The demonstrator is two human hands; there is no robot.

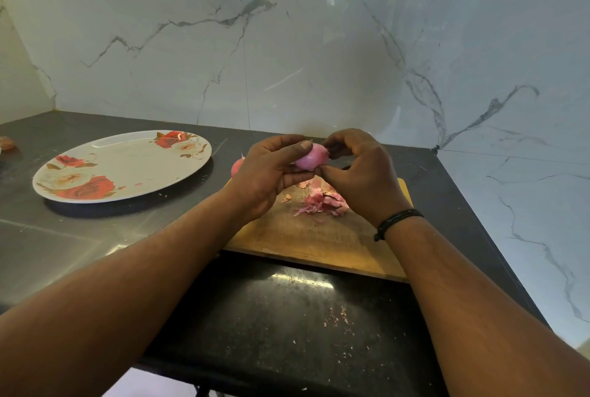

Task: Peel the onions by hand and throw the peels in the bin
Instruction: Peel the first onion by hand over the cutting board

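Observation:
A small pink onion [311, 157] is held above the wooden cutting board [313, 237]. My left hand [268, 170] grips it from the left, thumb on top. From the right, my right hand [360, 170] pinches the onion with curled fingers. A heap of pink peels [322, 200] lies on the board just below the hands. A second onion [237, 167] peeks out behind my left hand, mostly hidden. No bin is in view.
A white oval plate with red roses [121, 167] sits on the dark counter [64, 237] to the left. Marble walls close in at the back and right. Small peel crumbs [338, 317] dot the counter's front. Something orange [6, 143] lies at the far left edge.

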